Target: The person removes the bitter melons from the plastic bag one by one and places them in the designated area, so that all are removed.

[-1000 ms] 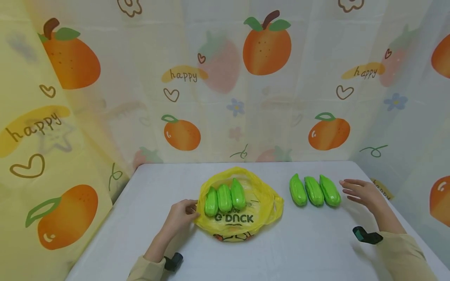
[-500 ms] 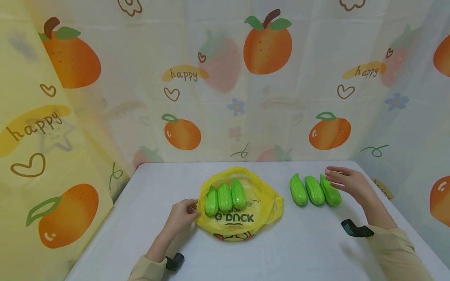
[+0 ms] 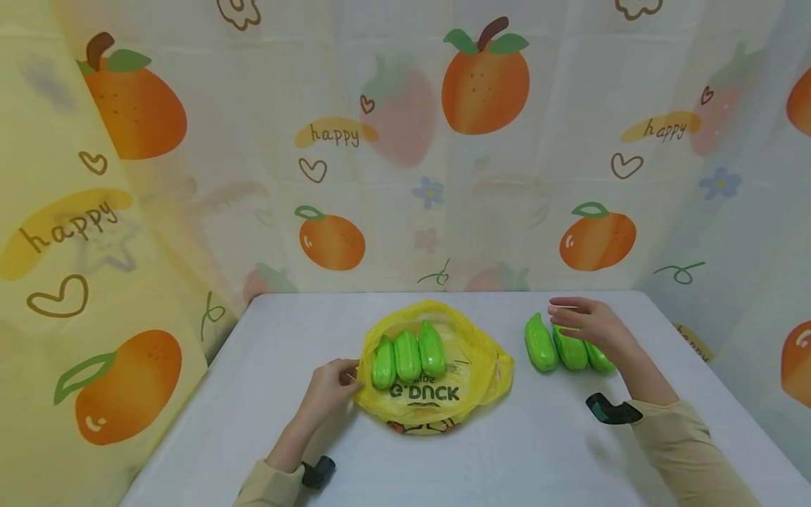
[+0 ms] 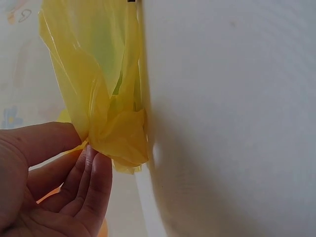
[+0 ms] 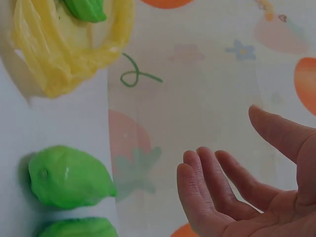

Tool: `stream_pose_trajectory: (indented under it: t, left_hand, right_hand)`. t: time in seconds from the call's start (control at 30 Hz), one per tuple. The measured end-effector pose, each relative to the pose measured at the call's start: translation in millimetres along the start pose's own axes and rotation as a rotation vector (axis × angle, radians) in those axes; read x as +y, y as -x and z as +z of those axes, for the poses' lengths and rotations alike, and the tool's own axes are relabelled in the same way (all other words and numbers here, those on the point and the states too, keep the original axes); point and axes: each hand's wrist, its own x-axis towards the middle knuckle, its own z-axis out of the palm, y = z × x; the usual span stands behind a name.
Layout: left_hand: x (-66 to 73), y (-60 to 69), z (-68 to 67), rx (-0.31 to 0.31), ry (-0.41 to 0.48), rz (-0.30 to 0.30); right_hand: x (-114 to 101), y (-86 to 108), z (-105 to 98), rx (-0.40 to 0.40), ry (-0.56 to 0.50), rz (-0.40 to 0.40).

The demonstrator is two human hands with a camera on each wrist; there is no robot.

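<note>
A yellow plastic bag (image 3: 472,380) lies spread open on the white table, with dark lettering and a printed picture. Three shiny green, long vegetable-like pieces (image 3: 407,357) lie side by side in it. At its left edge my left hand (image 3: 326,391) pinches the bag's rim between thumb and fingers; the left wrist view shows the gathered plastic (image 4: 121,136). Three similar green pieces stand in a row on the right: the left one (image 3: 541,343), the middle one (image 3: 573,354) and the right one (image 3: 598,358). Above these hovers my right hand (image 3: 592,324), thumb apart from the fingers, holding nothing and partly covering two.
A white cloth covers the table (image 3: 443,472). Behind it and along both sides hangs a curtain (image 3: 393,232) printed with oranges, hearts and the word happy. A dark wrist device (image 3: 613,410) sits at the right cuff, another device (image 3: 319,473) at the left cuff.
My right hand has moved left, from beside the right-hand row of green pieces to above its middle. My left hand stays at the bag's rim. The bag and green pieces have not visibly moved.
</note>
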Motion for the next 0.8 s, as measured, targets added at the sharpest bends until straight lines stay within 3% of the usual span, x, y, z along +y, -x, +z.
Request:
stream_pose_trajectory:
  t: [0.33,0.8]
  left_hand:
    - [-3.0,-1.9,1.4,0.003,-0.002,-0.004]
    - [-0.7,-0.2,1.1,-0.006,0.008,-0.015]
  right_hand:
    - [-11,-11.7,31,-0.065,-0.035,-0.022]
    - [-22,-38.0,80,-0.098,-0.075,0.032]
